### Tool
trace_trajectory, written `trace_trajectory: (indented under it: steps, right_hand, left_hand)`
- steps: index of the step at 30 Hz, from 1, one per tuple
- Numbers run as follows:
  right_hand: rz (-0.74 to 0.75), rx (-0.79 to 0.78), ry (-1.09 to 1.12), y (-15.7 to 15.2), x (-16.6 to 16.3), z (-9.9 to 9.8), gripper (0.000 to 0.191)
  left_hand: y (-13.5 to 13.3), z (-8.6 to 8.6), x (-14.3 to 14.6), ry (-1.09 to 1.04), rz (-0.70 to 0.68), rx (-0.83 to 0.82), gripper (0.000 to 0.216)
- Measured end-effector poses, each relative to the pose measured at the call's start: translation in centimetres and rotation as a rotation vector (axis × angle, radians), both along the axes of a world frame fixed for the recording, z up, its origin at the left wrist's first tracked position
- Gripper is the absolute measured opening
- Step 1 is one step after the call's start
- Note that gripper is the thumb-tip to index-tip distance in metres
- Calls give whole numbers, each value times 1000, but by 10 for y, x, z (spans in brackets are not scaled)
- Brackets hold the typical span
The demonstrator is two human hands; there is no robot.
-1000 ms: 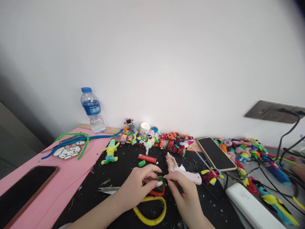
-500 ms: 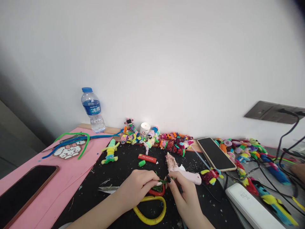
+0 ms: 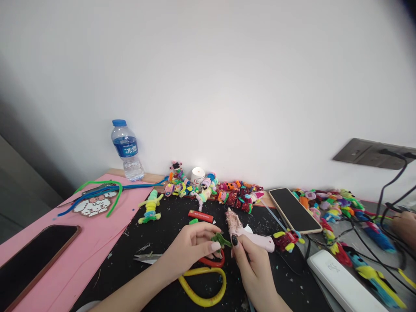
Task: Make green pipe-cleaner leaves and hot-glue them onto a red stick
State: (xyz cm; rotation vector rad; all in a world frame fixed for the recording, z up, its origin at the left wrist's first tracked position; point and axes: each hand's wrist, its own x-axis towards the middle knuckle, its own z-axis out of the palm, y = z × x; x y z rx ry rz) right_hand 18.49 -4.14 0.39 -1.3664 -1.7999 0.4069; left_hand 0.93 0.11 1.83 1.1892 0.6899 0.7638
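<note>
The left hand (image 3: 188,248) is pinching a small, fuzzy dark-green strip (image 3: 221,239) between thumb and curled fingers; the right hand's (image 3: 255,265) grip is pinching its other end. The strip is hovering over the black surface (image 3: 120,264), near metal-bladed scissors with red and yellow loop handles (image 3: 204,271). A pale pink glue gun (image 3: 260,242) is lying just beyond the right hand.

Single head-worn view, from above and behind the bare fingers (image 3: 205,250), facing forward and down, fairly near, flat black surface (image 3: 172,222) under them, smooth pale-grey wall (image 3: 227,86) beyond.
</note>
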Motion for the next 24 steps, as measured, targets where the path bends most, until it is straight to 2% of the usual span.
trace_trajectory:
  steps: [2,4,12,20,24]
  right_hand:
    - [-4,-11,22,0,-1,-1,34]
    - [13,-27,34,-1,-2,-1,33]
    - [175,-151,104,-4,-5,2,28]
    - [162,-86,-16,-4,-6,-3,27]
    - [177,-88,-36,-4,-7,-1,27]
  left_hand:
    - [-1,1,2,-73,-16,-102,41]
    - [-3,1,3,-61,-9,-141,38]
    - [-5,-3,7,-48,121,-168,26]
    - [-6,-1,8,-89,187,-271,24]
    - [-6,-3,7,-111,177,-248,25]
